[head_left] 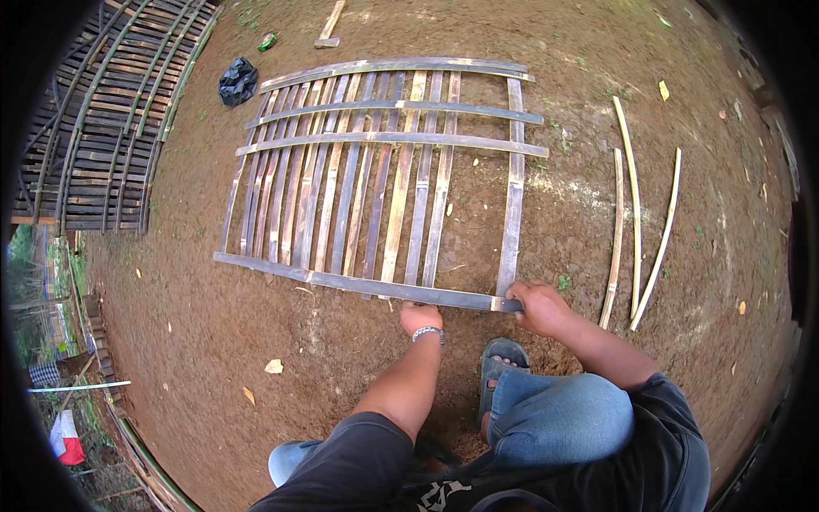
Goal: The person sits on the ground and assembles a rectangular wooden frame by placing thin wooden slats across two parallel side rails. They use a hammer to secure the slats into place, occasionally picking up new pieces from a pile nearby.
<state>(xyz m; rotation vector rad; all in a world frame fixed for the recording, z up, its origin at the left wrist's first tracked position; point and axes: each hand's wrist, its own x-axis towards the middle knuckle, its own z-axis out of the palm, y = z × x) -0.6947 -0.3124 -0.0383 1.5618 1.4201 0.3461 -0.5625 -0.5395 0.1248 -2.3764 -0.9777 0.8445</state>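
A flat lattice of split bamboo lies on the ground before me. Several lengthwise slats (398,200) run under three crosswise strips (392,137) at its far half and one near crosswise bamboo strip (367,291). At the right, a wide gap separates the outermost slat (514,188) from the others. My right hand (543,309) is closed round the right end of the near strip, where that slat meets it. Closed at the same strip's near edge, further left, is my left hand (421,317); its fingertips are partly hidden under the strip.
Three loose bamboo strips (633,213) lie on the soil to the right. Beyond the lattice are a wooden-handled hammer (329,30) and a crumpled black plastic bag (238,82). A larger bamboo panel (102,119) stands at far left. My sandalled foot (503,358) is close to the near strip.
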